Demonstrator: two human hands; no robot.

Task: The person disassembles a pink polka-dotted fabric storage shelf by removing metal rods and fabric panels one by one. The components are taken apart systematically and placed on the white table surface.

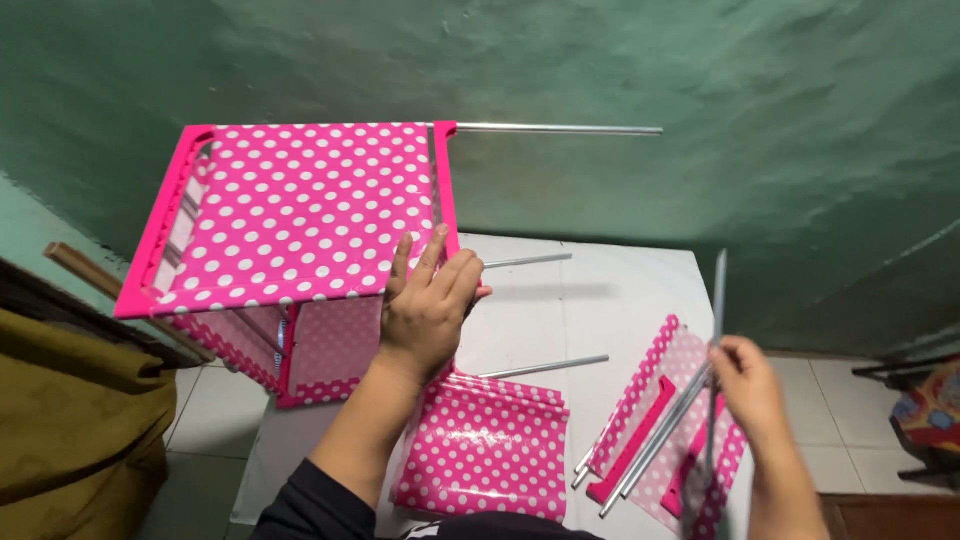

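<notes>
Head view: the left hand (428, 310) lies flat, fingers together and extended, pressed against the near right edge of a pink polka-dot cabinet (300, 215); the grip is open, a palm brace rather than a grasp. The cabinet stands on the left part of a white counter (600, 290), against a green wall (700, 80). It is a frame of pink plastic rails with thin dotted sheet stretched across top and sides; judged light, a little floppy in the panels, stiff only along the rails and corners. Best hold is judged to be on the pink corner rail under the left palm, not on the sheet, which looks glossy and likely slippery. Three metal rods (555, 129) stick out to the right from the cabinet's right side, one at the top edge and two lower, unsupported at their free ends. The right hand (745, 385) is closed around a thin metal rod (718, 300) held nearly upright, low on its length; it is motion-blurred, so the exact finger placement cannot be told. The rod is judged stiff, light and smooth, apt to slide in the fingers unless pinched firmly. Below that hand a loose dotted panel (655, 400) lies on the counter with more rods across it. A second dotted panel (485, 445) lies flat near the front edge, between the two forearms. Tiled floor (205, 400) and an olive cloth (70, 420) show at left.
</notes>
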